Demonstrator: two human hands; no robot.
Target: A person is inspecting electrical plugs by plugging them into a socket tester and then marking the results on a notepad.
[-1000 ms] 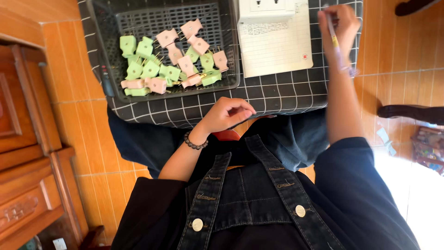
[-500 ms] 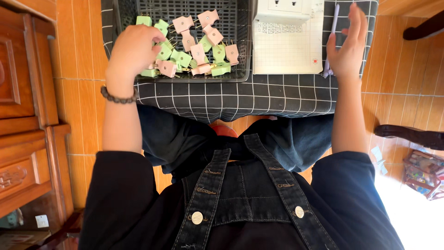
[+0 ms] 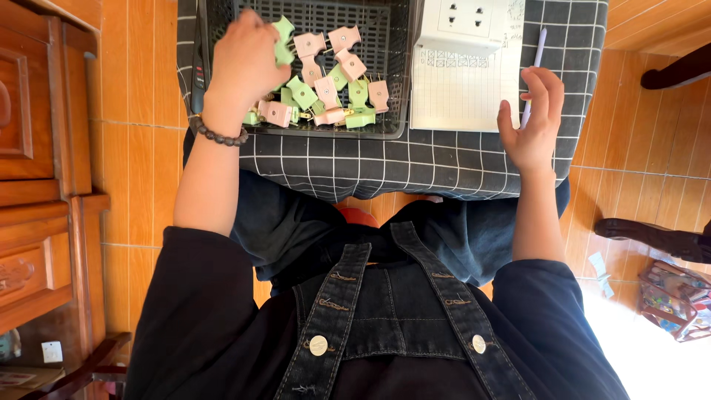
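The left hand (image 3: 248,55) reaches into the black basket (image 3: 396,81), fingers curled around a green plug (image 3: 284,41); loose plugs (image 3: 329,92) lie just beside the fingertips. The right hand (image 3: 533,122) pinches a pen (image 3: 532,70) beside the notepad (image 3: 459,92).

The basket (image 3: 385,44) is dark plastic mesh, matt. Inside it the plugs (image 3: 326,96) are smooth plastic, pale green and pink, with a slight sheen. Under it the cloth (image 3: 415,159) is soft woven fabric, dark with pale grid lines. The notepad (image 3: 459,92) is matt squared paper. Left, the cabinet (image 3: 37,148) is polished wood. The floor tiles (image 3: 141,148) look glossy ceramic.
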